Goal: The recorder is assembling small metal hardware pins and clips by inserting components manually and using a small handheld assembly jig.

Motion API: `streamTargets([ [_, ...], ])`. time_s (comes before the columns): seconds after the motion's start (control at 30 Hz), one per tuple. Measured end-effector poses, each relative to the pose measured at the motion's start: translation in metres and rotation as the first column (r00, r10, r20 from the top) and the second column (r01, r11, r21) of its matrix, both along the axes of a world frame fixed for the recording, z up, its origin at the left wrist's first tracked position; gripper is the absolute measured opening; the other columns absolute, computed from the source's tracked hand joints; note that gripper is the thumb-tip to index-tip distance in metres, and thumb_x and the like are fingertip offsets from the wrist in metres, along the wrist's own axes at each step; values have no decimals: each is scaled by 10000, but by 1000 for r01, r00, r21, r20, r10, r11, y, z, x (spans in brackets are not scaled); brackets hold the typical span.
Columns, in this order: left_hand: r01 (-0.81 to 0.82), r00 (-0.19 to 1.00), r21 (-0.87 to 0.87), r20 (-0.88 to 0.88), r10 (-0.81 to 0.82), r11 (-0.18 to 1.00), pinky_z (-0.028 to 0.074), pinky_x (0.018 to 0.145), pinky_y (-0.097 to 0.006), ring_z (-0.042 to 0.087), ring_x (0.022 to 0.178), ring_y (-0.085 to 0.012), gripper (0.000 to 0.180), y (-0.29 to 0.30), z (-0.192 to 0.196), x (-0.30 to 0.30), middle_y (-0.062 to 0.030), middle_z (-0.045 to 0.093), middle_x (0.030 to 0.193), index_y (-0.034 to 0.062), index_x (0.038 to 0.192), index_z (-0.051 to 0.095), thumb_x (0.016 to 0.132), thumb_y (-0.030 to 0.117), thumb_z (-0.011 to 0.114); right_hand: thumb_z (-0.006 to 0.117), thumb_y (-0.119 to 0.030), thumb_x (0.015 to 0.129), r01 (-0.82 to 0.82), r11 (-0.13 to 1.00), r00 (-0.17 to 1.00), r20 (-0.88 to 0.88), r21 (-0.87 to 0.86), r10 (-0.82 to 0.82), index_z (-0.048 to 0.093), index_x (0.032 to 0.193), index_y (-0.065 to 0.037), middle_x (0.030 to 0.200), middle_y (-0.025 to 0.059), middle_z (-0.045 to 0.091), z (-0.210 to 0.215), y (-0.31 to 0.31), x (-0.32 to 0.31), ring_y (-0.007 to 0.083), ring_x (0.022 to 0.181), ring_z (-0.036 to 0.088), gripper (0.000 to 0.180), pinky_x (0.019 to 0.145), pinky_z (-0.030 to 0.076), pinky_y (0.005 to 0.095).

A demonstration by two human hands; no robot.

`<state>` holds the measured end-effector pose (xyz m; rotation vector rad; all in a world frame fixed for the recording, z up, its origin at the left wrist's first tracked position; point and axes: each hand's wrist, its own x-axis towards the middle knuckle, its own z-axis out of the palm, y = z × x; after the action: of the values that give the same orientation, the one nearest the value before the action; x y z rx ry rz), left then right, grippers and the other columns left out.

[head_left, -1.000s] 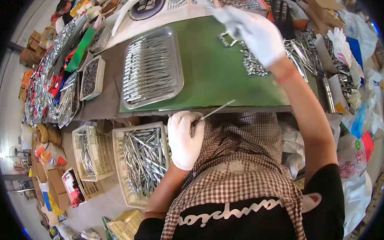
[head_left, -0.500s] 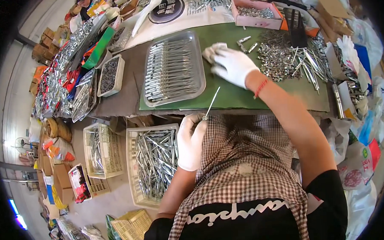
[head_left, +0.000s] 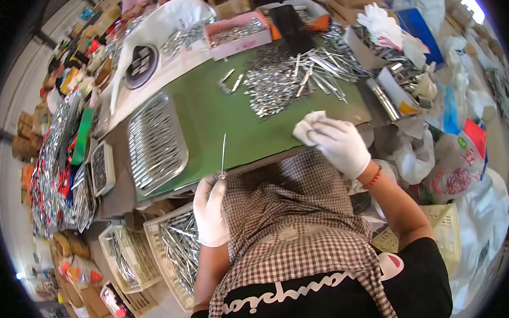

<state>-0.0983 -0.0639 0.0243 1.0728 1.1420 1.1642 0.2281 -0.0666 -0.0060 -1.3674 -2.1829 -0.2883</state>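
In a white glove, my left hand [head_left: 212, 211] pinches the thick lower end of a thin metal rod [head_left: 224, 152], which points up at the table's near edge. My gloved right hand [head_left: 342, 146] is closed on a crumpled whitish cloth [head_left: 306, 128] at the right near edge of the green mat [head_left: 210, 112]. A clear tray [head_left: 182, 157] filled with a row of slim metal parts stands at the mat's left. Beyond my right hand lies a pile of small metal pieces [head_left: 268, 87], with longer metal tubes [head_left: 327, 70] beside it.
A pink box [head_left: 238, 46] of small parts stands at the back, beside a dark phone-like object [head_left: 291, 26]. At the left is a white tub [head_left: 109, 165] of dark bits. Below the table, plastic crates [head_left: 156, 243] hold metal rods. Plastic bags [head_left: 462, 161] crowd the right side.
My right hand has moved with the cloth from beside the tray to the mat's right near edge. My left hand still holds the rod. The view has turned toward the right.
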Motion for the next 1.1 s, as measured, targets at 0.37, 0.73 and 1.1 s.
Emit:
streamTargets([
  [0.37, 343, 916, 110, -261, -305, 933, 487, 882, -306, 609, 952, -169, 263, 35, 13, 71, -84, 637, 1031, -45, 1101, 614, 969, 182, 621, 744, -237, 761, 524, 841, 852, -64, 135, -520, 728, 933, -126, 1056, 37, 666, 37, 13, 74, 271, 1116, 589, 204, 998, 419, 444],
  [0.73, 543, 839, -166, 70, -539, 823, 530, 729, -269, 627, 860, -138, 387, 75, 6, 158, -78, 632, 1047, -13, 1234, 568, 989, 284, 617, 707, -293, 759, 742, 658, 668, 216, -126, -712, 730, 855, -98, 965, 99, 683, 38, 63, 63, 286, 1010, 603, 218, 956, 429, 433],
  [1.1, 645, 699, -182, 531, -478, 742, 446, 660, -264, 538, 782, -112, 265, 90, -13, 181, -33, 600, 991, 25, 1209, 572, 1043, 221, 512, 666, -101, 840, 307, 936, 774, -527, -173, -351, 713, 930, -107, 956, 98, 684, 44, 36, 28, 310, 884, 648, 102, 809, 510, 404],
])
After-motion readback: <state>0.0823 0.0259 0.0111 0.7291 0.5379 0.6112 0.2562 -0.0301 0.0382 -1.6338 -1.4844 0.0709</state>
